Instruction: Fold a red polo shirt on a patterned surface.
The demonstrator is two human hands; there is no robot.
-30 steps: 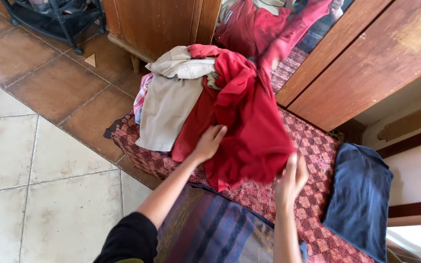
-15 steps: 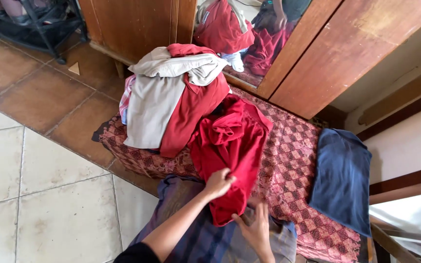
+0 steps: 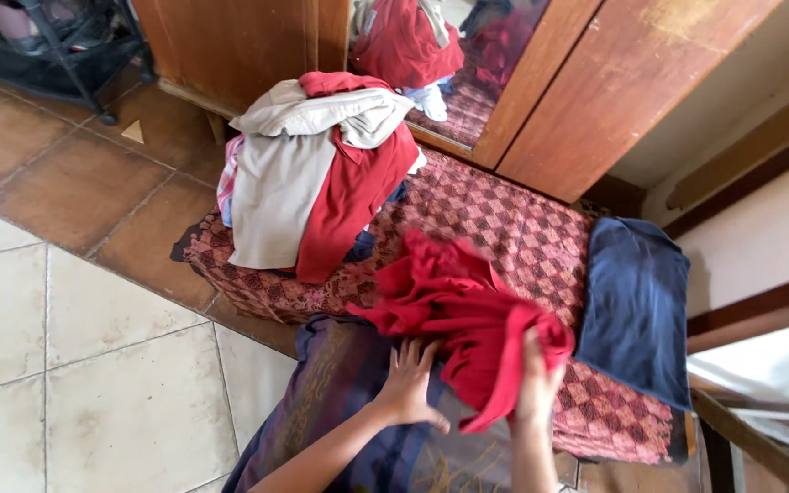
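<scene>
Tiled floor [image 3: 66,365] surrounds a red patterned mat [image 3: 504,219] beside a wooden wardrobe [image 3: 595,100]. Over the mat's near edge, the right hand [image 3: 536,383] has its fingers closed on a bunched red garment [image 3: 468,310]. The left hand [image 3: 408,383] rests beneath it, fingers spread open. A clothes pile [image 3: 312,164] sits at the far left corner; a folded navy garment [image 3: 636,301] lies at the right edge.
</scene>
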